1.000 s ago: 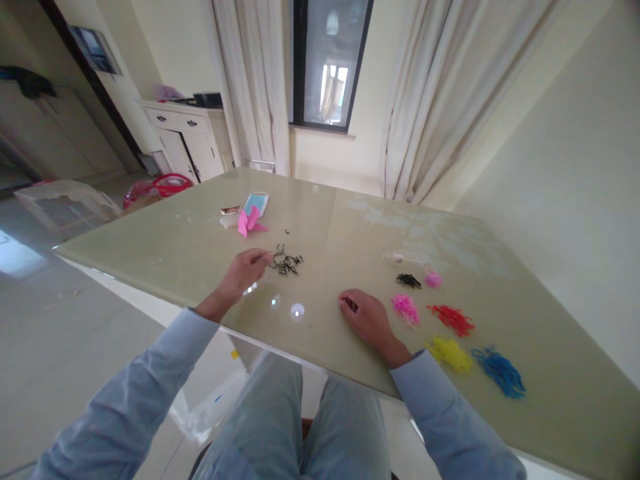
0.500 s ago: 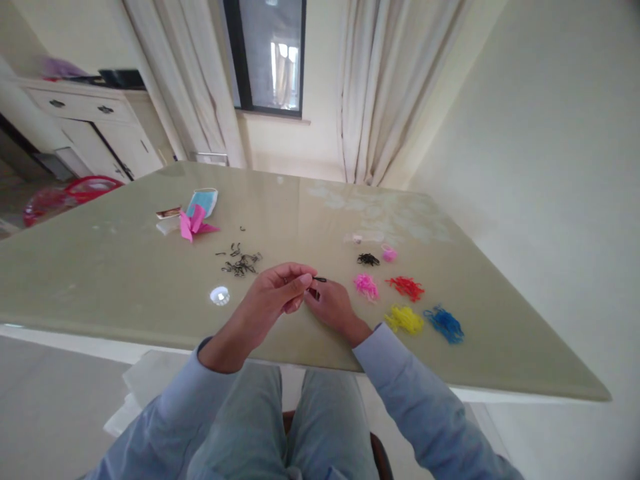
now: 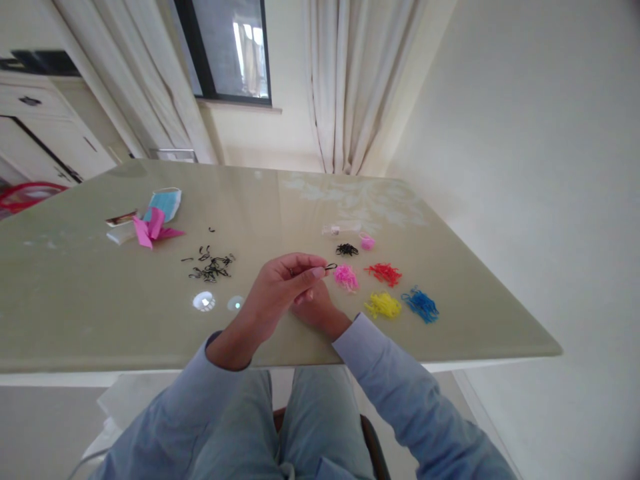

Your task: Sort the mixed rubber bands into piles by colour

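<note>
My left hand [image 3: 280, 287] is above the table near its front edge, thumb and forefinger pinched on a small black loop [image 3: 331, 266] that sticks out to the right of the fingertips. Behind and below it is my right hand [image 3: 317, 308], resting low by the table; its fingers are hidden behind the left hand. To the left lies a loose pile of small black hooked pieces [image 3: 213, 268]. On the right are piles of bands: black [image 3: 347, 249], pink [image 3: 346, 277], red [image 3: 385, 273], yellow [image 3: 384, 305] and blue [image 3: 421, 305].
A blue face mask [image 3: 165, 204], a folded pink paper [image 3: 154, 228] and a small packet [image 3: 121, 232] lie at the table's left. A pink round item [image 3: 367, 241] and a clear packet [image 3: 342, 229] sit behind the band piles. The table's front edge [image 3: 150, 369] is before my lap.
The view has turned to the right, so the table's things appear farther left. The black loop now points toward the pink pile, and the right hand's fingers have gone out of sight behind the left.
</note>
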A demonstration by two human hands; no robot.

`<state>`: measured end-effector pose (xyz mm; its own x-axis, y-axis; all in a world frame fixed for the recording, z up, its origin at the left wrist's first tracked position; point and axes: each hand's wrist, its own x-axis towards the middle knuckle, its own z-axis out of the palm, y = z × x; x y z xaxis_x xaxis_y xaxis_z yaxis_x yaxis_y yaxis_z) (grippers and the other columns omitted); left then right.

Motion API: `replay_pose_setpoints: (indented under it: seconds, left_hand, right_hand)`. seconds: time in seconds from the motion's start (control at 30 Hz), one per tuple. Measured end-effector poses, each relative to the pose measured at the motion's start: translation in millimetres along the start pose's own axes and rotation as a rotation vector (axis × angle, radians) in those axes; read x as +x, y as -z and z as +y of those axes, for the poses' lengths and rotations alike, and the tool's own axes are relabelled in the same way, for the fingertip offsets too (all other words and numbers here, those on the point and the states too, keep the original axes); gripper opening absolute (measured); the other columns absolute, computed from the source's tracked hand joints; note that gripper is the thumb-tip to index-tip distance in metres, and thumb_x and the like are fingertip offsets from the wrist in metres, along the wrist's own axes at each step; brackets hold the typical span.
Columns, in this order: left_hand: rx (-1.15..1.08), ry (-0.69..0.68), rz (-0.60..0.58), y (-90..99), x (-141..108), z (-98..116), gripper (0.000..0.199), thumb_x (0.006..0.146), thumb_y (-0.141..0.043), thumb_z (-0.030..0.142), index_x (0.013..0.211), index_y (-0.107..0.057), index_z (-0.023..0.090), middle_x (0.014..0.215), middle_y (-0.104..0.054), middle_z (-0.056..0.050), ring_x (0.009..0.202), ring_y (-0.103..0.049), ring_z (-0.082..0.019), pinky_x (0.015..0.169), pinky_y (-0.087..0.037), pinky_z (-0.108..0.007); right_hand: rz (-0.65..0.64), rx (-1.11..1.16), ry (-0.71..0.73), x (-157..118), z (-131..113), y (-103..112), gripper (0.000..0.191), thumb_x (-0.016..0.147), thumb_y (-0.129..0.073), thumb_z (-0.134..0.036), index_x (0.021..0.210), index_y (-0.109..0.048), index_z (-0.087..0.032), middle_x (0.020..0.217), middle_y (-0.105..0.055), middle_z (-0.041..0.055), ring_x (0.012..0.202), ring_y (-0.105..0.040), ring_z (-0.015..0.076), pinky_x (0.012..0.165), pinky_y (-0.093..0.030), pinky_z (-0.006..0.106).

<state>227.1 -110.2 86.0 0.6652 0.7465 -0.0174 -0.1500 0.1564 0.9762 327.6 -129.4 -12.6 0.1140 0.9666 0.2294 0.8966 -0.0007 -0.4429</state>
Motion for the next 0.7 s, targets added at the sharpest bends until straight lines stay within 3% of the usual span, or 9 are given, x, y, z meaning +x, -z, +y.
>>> replay_pose_setpoints:
  seconds: [0.17, 0.3, 0.47, 0.7]
  left_hand:
    - [0.214, -0.191, 0.074, -18.1, 42, -9, 0.021, 0.075, -0.072, 0.031, 0.089, -0.073, 0.015, 0.072, -0.069, -0.002, 0.054, -0.054, -0.009, 0.051, -0.043, -0.020]
    - [0.514, -0.324, -0.018, -31.3, 87, -27, 0.016, 0.082, -0.062, 0.024, 0.090, -0.073, 0.015, 0.081, -0.072, -0.003, 0.060, -0.060, -0.011, 0.061, -0.049, -0.024]
    - [1.034, -0.468, -0.129, -42.2, 134, -48, 0.019, 0.086, -0.056, 0.015, 0.091, -0.074, 0.017, 0.094, -0.073, -0.007, 0.089, -0.065, -0.019, 0.085, -0.049, -0.030]
    - [1.419, -0.494, -0.327, -55.7, 163, -58, 0.028, 0.091, -0.046, 0.014, 0.092, -0.075, 0.016, 0.102, -0.067, -0.011, 0.095, -0.063, -0.021, 0.079, -0.047, -0.030]
  right_hand:
    - [-0.091, -0.104, -0.013, 3, 4, -5, 0.023, 0.090, -0.055, -0.029, 0.097, -0.072, -0.015, 0.093, -0.075, 0.0131, 0.084, -0.068, 0.0258, 0.069, -0.049, 0.032]
    - [-0.152, -0.117, -0.013, 4, 7, -4, 0.023, 0.087, -0.056, -0.027, 0.094, -0.075, -0.015, 0.094, -0.076, 0.0146, 0.087, -0.069, 0.0278, 0.073, -0.050, 0.034]
    - [-0.190, -0.071, -0.020, 6, 13, -7, 0.021, 0.083, -0.060, -0.024, 0.089, -0.077, -0.015, 0.095, -0.077, 0.0146, 0.087, -0.071, 0.0281, 0.073, -0.052, 0.034]
    - [-0.149, -0.053, -0.097, 13, 20, -15, 0.022, 0.087, -0.056, -0.024, 0.089, -0.076, -0.015, 0.096, -0.077, 0.0132, 0.081, -0.070, 0.0254, 0.071, -0.054, 0.034]
